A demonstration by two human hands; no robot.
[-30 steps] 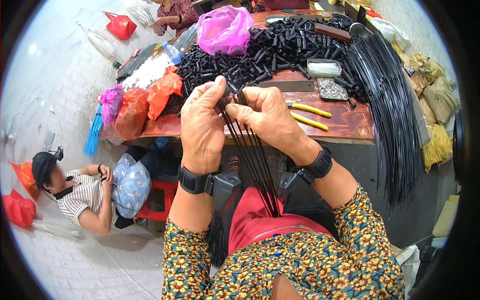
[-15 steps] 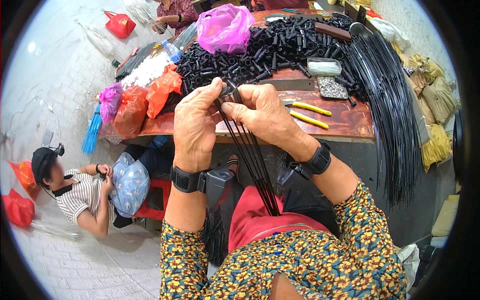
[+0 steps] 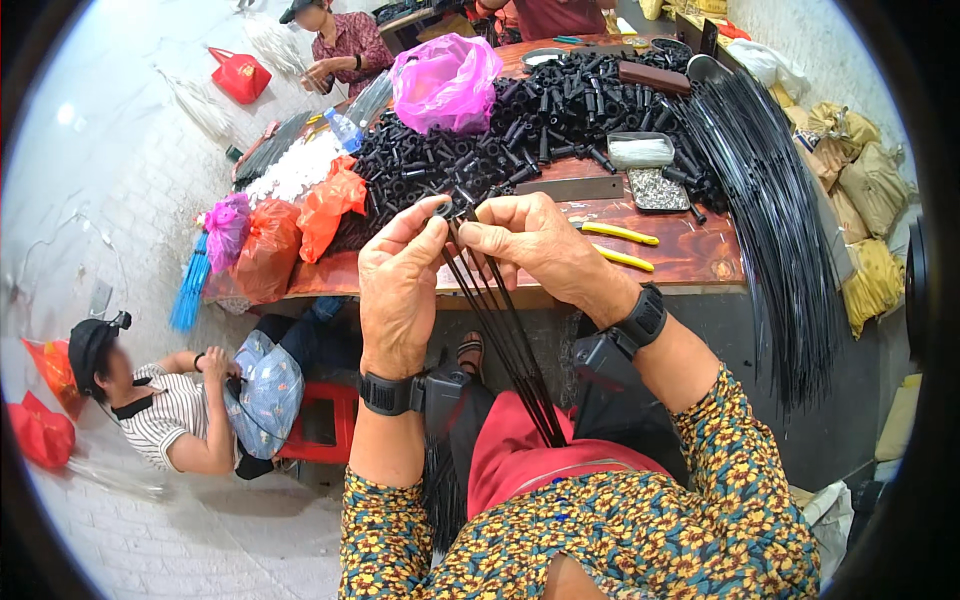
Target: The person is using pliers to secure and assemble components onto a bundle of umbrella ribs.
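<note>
My left hand pinches a small black round fitting between thumb and fingertips, just in front of the table edge. Close beside it, my right hand is closed, thumb against fingers, at the upper ends of several thin black rods. These rods hang from the fitting in a narrow bunch down to the red cloth on my lap. My fingers partly hide where rods and fitting meet. Beyond my right hand lie pliers with yellow handles.
A heap of black tubular parts covers much of the wooden table. A metal bar and a tray of small metal pieces lie nearer. Long black rods overhang at right. A person sits at left.
Both hands have come slightly lower in the picture, and the round fitting now shows more openly at my left fingertips. The view has shifted a little, revealing more of the people at the back.
</note>
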